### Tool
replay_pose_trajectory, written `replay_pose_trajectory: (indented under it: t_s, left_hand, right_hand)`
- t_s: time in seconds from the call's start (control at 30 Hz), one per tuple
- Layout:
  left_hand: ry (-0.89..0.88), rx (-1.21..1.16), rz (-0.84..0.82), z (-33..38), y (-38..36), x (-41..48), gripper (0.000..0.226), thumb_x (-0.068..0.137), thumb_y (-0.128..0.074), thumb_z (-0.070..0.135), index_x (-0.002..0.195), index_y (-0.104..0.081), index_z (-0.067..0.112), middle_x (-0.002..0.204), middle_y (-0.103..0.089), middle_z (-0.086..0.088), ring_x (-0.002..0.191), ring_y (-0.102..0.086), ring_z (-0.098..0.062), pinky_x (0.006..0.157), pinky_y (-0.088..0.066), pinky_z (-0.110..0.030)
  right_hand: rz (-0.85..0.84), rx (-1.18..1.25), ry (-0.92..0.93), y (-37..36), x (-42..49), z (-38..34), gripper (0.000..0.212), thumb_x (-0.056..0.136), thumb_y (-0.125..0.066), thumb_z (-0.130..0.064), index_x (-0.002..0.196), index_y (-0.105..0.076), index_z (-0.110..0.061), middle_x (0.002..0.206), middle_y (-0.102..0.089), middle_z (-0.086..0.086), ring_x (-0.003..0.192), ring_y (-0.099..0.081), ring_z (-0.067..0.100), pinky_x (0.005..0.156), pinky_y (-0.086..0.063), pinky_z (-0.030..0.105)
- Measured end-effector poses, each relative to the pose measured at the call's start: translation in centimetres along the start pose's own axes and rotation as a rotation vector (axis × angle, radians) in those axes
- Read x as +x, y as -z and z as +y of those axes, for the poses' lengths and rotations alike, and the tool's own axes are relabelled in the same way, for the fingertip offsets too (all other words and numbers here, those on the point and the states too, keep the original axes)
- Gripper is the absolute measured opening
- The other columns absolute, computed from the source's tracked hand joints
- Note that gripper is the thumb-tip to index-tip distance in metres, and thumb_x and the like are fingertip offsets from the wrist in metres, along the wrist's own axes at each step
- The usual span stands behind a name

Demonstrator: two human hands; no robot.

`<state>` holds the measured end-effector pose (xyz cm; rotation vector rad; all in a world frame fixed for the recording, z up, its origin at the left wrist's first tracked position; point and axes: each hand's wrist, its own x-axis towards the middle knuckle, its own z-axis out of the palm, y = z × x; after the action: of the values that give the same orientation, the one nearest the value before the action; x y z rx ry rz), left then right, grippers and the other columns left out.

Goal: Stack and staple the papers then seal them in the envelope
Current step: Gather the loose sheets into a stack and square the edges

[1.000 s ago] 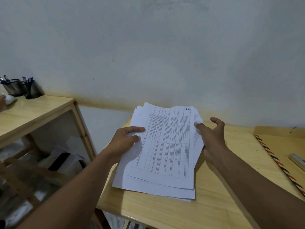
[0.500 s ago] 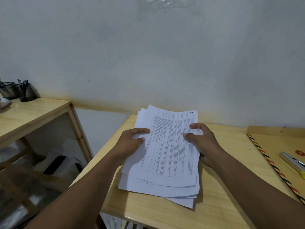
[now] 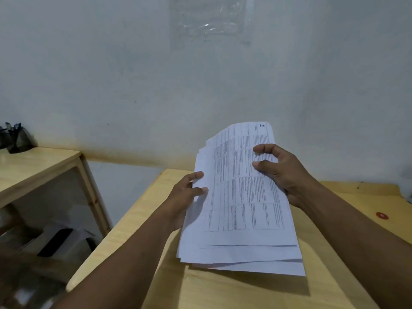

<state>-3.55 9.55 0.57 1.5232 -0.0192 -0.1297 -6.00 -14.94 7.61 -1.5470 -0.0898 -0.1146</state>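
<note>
A loose stack of white printed papers is lifted off the wooden table, its far end tilted up toward the wall. My left hand grips the stack's left edge, thumb on top. My right hand grips the right edge, fingers curled over the top sheet. The sheets are uneven at the near end. A brown envelope lies flat at the right, partly hidden by my right arm, with a red round clasp on it. No stapler is in view.
A lower wooden shelf unit stands at the left with dark pen holders on top and boxes inside. A pale wall runs close behind the table. A gap separates shelf and table.
Both hands closed on the stack's sides and lifted it off the table, tilting its far end up. The view shifted, and the stapler at the right edge went out of frame.
</note>
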Motion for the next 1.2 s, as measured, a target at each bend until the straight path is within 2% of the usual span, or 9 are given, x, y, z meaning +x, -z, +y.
replay_pose_trajectory:
  t_s: [0.13, 0.3, 0.37, 0.57, 0.73, 0.87, 1.03, 1.13, 1.2]
  left_hand:
    - [0.058, -0.087, -0.085, 1.2, -1.4, 0.0, 0.031, 0.096, -0.062, 0.004, 0.121, -0.070, 0.021, 0.118, -0.061, 0.020, 0.103, -0.062, -0.004, 0.081, -0.050, -0.022]
    - [-0.132, 0.058, -0.078, 3.0, -2.2, 0.6, 0.025, 0.091, -0.069, 0.003, 0.102, -0.080, 0.023, 0.118, -0.075, 0.008, 0.115, -0.068, -0.019, 0.105, -0.052, -0.040]
    - [-0.277, 0.184, -0.049, 4.3, -2.9, 0.8, 0.026, 0.089, -0.071, 0.005, 0.097, -0.081, 0.027, 0.117, -0.075, 0.011, 0.118, -0.066, -0.016, 0.101, -0.053, -0.036]
    - [-0.542, 0.201, 0.063, 8.2, -4.8, 1.1, 0.019, 0.086, -0.074, 0.003, 0.088, -0.080, 0.021, 0.098, -0.078, 0.012, 0.098, -0.070, 0.000, 0.087, -0.053, -0.018]
    - [-0.542, 0.211, 0.068, 6.9, -5.5, 1.0, 0.022, 0.087, -0.073, 0.003, 0.085, -0.080, 0.024, 0.098, -0.077, 0.011, 0.106, -0.069, -0.005, 0.097, -0.051, -0.028]
    - [-0.485, 0.217, 0.040, 5.0, -6.0, 0.8, 0.019, 0.087, -0.074, 0.006, 0.088, -0.080, 0.024, 0.103, -0.077, 0.010, 0.113, -0.066, -0.011, 0.106, -0.050, -0.040]
    - [-0.476, 0.136, 0.068, 4.7, -7.6, 0.3, 0.018, 0.090, -0.071, 0.006, 0.098, -0.078, 0.021, 0.108, -0.075, 0.014, 0.113, -0.063, 0.006, 0.096, -0.044, -0.016]
    - [-0.588, 0.156, 0.103, 5.6, -8.1, 0.6, 0.019, 0.090, -0.071, 0.007, 0.098, -0.078, 0.023, 0.104, -0.076, 0.018, 0.105, -0.064, 0.012, 0.094, -0.044, -0.007]
    - [-0.660, 0.247, 0.112, 5.6, -8.1, 0.7, 0.019, 0.090, -0.071, 0.011, 0.100, -0.078, 0.025, 0.106, -0.075, 0.017, 0.108, -0.065, 0.007, 0.097, -0.046, -0.011]
  right_hand:
    - [-0.010, -0.068, 0.086, 1.8, 0.2, -0.9, 0.020, 0.089, -0.066, 0.001, 0.096, -0.069, -0.017, 0.121, -0.066, 0.008, 0.099, -0.071, 0.028, 0.090, -0.059, 0.044]
    - [0.026, -0.292, 0.181, 4.0, 0.6, -1.6, 0.018, 0.087, -0.071, -0.004, 0.087, -0.074, -0.021, 0.117, -0.066, 0.005, 0.104, -0.069, 0.024, 0.095, -0.057, 0.048]
    - [0.046, -0.321, 0.245, 4.6, 0.8, -2.3, 0.016, 0.086, -0.073, -0.005, 0.088, -0.076, -0.021, 0.111, -0.068, 0.004, 0.104, -0.067, 0.019, 0.097, -0.056, 0.046]
    - [0.076, -0.365, 0.405, 5.2, 1.1, -5.5, 0.027, 0.084, -0.066, 0.008, 0.084, -0.077, -0.017, 0.090, -0.075, 0.001, 0.087, -0.069, 0.011, 0.083, -0.057, 0.034]
    - [0.085, -0.336, 0.361, 5.5, 0.4, -3.0, 0.015, 0.085, -0.068, 0.007, 0.085, -0.077, -0.005, 0.094, -0.076, 0.008, 0.092, -0.072, 0.018, 0.089, -0.060, 0.038]
    - [0.125, -0.296, 0.312, 5.7, -0.3, -0.4, 0.014, 0.083, -0.073, 0.001, 0.078, -0.077, -0.011, 0.084, -0.076, -0.004, 0.090, -0.071, 0.007, 0.092, -0.056, 0.033]
    - [0.251, -0.187, 0.318, 5.2, -0.9, 0.5, 0.024, 0.087, -0.067, 0.003, 0.079, -0.075, -0.018, 0.080, -0.071, -0.004, 0.072, -0.063, 0.012, 0.063, -0.050, 0.029]
    - [0.285, -0.172, 0.350, 5.5, -0.8, -0.3, 0.024, 0.089, -0.065, 0.003, 0.082, -0.075, -0.018, 0.076, -0.069, -0.009, 0.067, -0.061, 0.003, 0.061, -0.046, 0.024]
    - [0.296, -0.168, 0.338, 5.9, -0.9, -0.2, 0.022, 0.089, -0.065, 0.002, 0.082, -0.075, -0.017, 0.075, -0.069, -0.009, 0.065, -0.059, 0.010, 0.059, -0.046, 0.027]
